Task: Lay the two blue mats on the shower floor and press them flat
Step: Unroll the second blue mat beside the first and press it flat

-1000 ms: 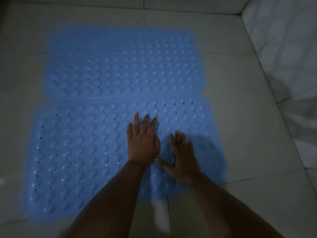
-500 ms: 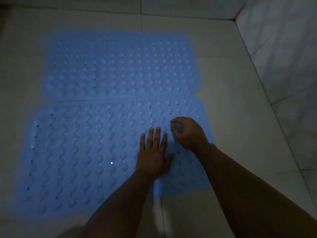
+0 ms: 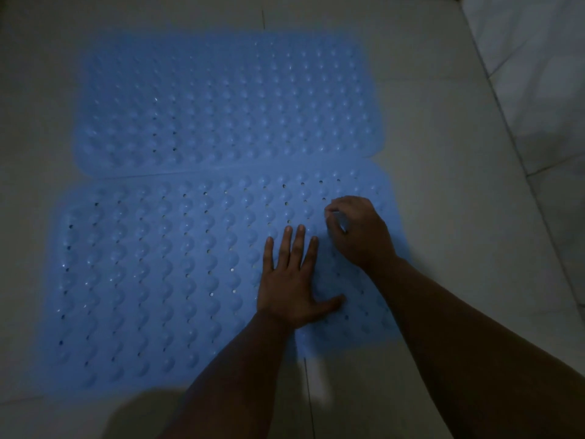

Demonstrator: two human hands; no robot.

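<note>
Both hands (image 3: pixel 294 289) on near mat (image 3: pixel 158 280)

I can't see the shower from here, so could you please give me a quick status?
Left hand flat on near mat. Right hand curled on it. Far mat laid. Nothing in the way.

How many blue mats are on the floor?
2. The far mat lies near the top of the view. The near mat lies just below it, edge to edge, with the left hand flat on it and the right hand curled on it.
</note>
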